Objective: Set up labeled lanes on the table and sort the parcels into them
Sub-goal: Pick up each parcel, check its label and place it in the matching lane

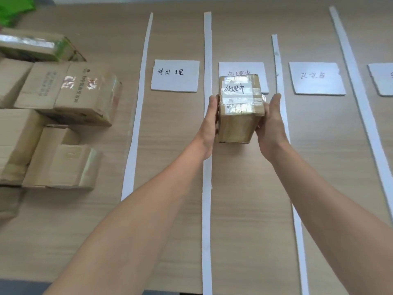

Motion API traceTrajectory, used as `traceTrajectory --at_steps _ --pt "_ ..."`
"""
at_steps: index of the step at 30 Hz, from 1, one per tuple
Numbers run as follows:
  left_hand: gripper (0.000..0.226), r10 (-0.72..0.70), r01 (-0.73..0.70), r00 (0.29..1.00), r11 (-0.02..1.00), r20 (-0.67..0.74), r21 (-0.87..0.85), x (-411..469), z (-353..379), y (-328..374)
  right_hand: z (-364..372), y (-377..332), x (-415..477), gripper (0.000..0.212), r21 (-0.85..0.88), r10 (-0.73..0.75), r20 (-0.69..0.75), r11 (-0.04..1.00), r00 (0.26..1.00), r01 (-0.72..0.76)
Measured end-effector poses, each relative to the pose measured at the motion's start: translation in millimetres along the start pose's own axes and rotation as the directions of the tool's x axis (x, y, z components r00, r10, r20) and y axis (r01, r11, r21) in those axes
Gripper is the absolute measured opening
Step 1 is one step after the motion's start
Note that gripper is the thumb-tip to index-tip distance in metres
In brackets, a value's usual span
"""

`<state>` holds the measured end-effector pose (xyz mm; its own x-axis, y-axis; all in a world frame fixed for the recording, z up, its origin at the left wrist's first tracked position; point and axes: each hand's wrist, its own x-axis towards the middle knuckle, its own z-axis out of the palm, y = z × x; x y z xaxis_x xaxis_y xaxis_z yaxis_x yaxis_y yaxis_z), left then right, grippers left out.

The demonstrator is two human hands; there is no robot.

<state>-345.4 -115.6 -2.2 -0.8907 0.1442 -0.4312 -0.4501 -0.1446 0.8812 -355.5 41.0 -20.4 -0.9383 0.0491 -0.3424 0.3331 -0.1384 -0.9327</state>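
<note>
Four label cards down; your left hand and right hand press flat against one parcel; pile unsorted.

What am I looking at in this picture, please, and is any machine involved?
No machine here: a person works with bare hands, and the single picture comes from a camera worn on their head, looking forward and down. The two arms reaching in are theirs. On the wooden table, long white strips mark out lanes, and each lane in view has a white card with handwriting. A pile of brown taped parcels waits at the left. The left hand and right hand hold one small parcel between them, one on each side, over the second lane. Its handwritten top seems to match the second card, which it partly hides. Whether it already rests on the table I cannot tell.
</note>
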Motion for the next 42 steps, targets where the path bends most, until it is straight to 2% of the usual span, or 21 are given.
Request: traceTrajectory --at_steps 6,14,18,20,27,30,32,35,37,40,42 --pt "0.049 -0.001 0.001 0.997 1.0 -0.076 -0.007 16.3 -3.0 -11.7 0.8 20.2 10.2 0.072 -0.01 -0.013 0.034 1.0 0.999 0.014" --pt "0.05 0.023 -0.018 0.994 0.999 -0.111 0.051 20.6 -3.8 -18.7 -2.1 27.3 12.5 0.072 0.011 -0.028 0.03 1.0 0.999 0.028" --pt "0.071 0.008 0.002 0.993 0.997 -0.121 0.079 4.4 -9.6 -11.3 -5.7 11.7 2.9 0.082 0.034 -0.021 -0.036 0.999 0.999 0.022" --pt "0.073 0.018 -0.008 0.991 0.997 -0.134 0.072 -8.5 -14.7 -5.3 -9.5 -0.8 -4.6 0.087 0.06 -0.038 -0.1 0.997 0.994 0.044" --pt "0.077 0.097 -0.081 0.978 0.992 -0.185 0.093 -68.5 -35.4 22.7 9.1 -46.3 -51.4 0.073 0.071 -0.186 -0.135 0.978 0.973 0.197" --pt "0.085 0.13 -0.117 0.974 0.99 -0.186 0.08 -99.1 -42.2 33.2 29.9 -54.5 -80.2 0.045 0.079 -0.225 -0.08 0.97 0.971 0.231" --pt "0.08 0.15 -0.138 0.972 0.987 -0.181 0.078 -120.5 -47.1 37.5 45.5 -55.1 -104.2 0.039 0.085 -0.211 -0.04 0.973 0.977 0.213" --pt "0.074 0.167 -0.159 0.972 0.985 -0.168 0.061 -151.6 -58.5 39.5 70.1 -53.2 -138.8 0.056 0.088 -0.215 0.013 0.973 0.977 0.213" --pt "0.072 0.167 -0.161 0.973 0.986 -0.16 0.052 -172.8 -69.4 37.9 88.1 -50.3 -160.5 0.052 0.081 -0.224 0.061 0.972 0.973 0.219" --pt "0.081 0.162 -0.155 0.973 0.986 -0.162 0.056 -207.8 -92.4 30.2 117.8 -42.7 -194.0 0.071 0.072 -0.236 0.114 0.971 0.965 0.229" --pt "0.084 0.159 -0.153 0.971 0.987 -0.177 0.051 -234.2 -113.6 25.2 143.4 -37.9 -215.7 0.074 0.077 -0.247 0.132 0.968 0.96 0.239"
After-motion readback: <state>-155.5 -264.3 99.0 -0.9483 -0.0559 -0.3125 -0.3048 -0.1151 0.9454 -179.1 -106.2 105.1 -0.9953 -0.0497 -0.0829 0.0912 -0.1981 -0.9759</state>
